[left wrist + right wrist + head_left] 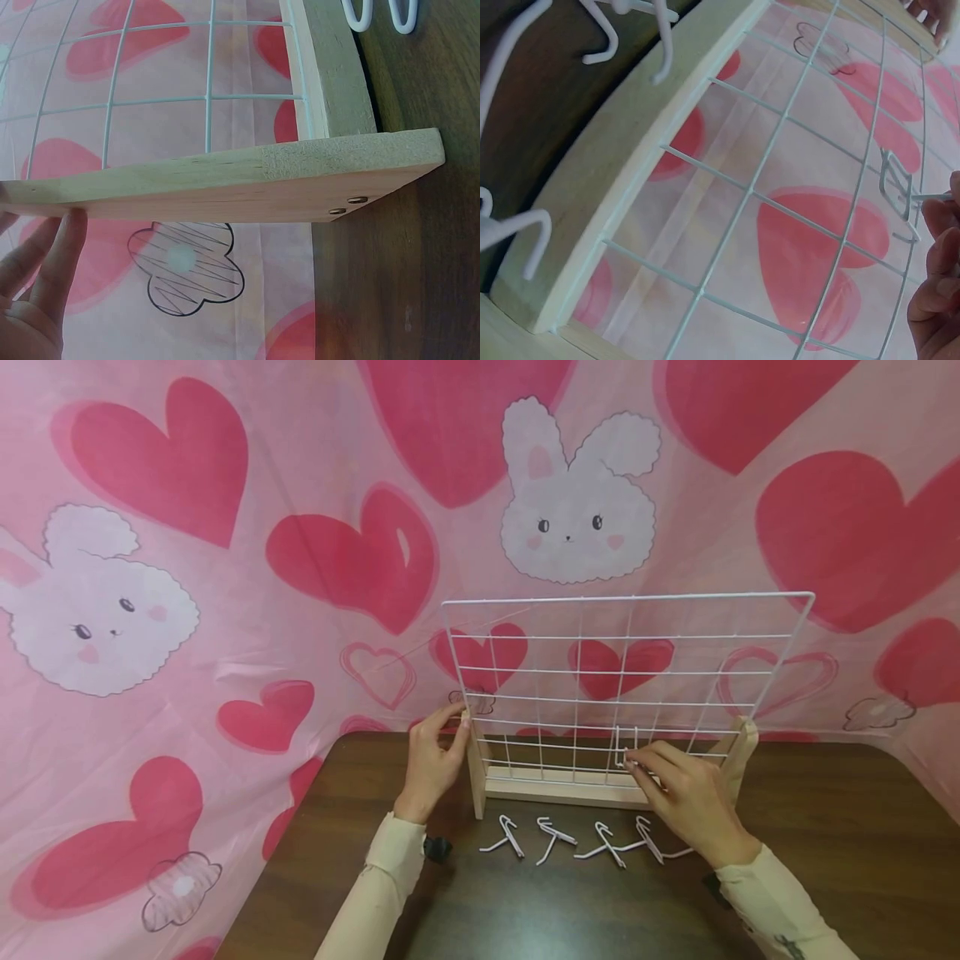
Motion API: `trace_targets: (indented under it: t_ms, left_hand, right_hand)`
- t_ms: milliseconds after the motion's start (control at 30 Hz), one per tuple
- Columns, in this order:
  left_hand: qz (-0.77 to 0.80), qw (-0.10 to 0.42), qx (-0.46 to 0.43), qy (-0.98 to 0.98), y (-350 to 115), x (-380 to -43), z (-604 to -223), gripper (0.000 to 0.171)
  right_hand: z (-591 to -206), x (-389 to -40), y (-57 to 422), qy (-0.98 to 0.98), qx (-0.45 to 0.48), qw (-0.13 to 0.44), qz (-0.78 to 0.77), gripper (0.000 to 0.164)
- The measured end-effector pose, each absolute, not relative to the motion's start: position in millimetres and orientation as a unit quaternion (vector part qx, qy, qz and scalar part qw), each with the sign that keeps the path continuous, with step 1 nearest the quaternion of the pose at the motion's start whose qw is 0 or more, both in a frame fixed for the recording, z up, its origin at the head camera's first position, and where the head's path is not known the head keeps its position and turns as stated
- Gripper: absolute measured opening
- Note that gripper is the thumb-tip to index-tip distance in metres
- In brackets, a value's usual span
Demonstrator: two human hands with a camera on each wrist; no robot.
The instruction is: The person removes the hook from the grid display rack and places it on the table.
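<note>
A white wire grid (600,672) stands tilted in a wooden base, with a wooden side post (476,772) at its left. My left hand (435,758) holds that post near its top; in the left wrist view its fingers (66,259) touch the post's outer face. Between the thumb and fingers of my right hand (686,789) is a white wire hook (621,758), pinched against the lower part of the grid. From the right wrist, the hook (897,187) shows its squared frame at the grid wires, and part of the hand (939,289) is cut off at the edge.
Several more white hooks (551,837) lie in a row on the brown table (525,906) in front of the base bar (555,788). A second wooden post (741,752) supports the grid's right end. Behind hangs a pink cloth (315,443) with hearts and bunnies.
</note>
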State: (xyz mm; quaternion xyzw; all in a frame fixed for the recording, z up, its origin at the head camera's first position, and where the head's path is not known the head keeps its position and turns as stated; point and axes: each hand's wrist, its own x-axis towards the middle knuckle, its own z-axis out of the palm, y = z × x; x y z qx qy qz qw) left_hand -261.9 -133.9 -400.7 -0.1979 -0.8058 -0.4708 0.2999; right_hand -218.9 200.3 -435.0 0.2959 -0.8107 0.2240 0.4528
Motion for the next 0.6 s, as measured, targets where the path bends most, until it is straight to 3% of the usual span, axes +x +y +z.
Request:
trace_targets:
  t_ms: [467,533,600]
  left_hand:
    - [-0.471,0.303,-0.195,-0.805,-133.6,-262.5,-401.5,0.025]
    - [-0.470,0.303,-0.195,-0.806,-133.8,-262.5,-401.8,0.025]
    - [-0.470,0.303,-0.194,-0.806,-133.7,-262.4,-402.1,0.025]
  right_hand:
    - [-427.7,-220.9,203.0,-0.807,0.306,0.453,0.224,0.036]
    - [-427.0,-219.9,203.9,-0.812,0.306,0.447,0.219,0.026]
    - [-426.1,-219.7,204.3,-0.813,0.306,0.446,0.217,0.026]
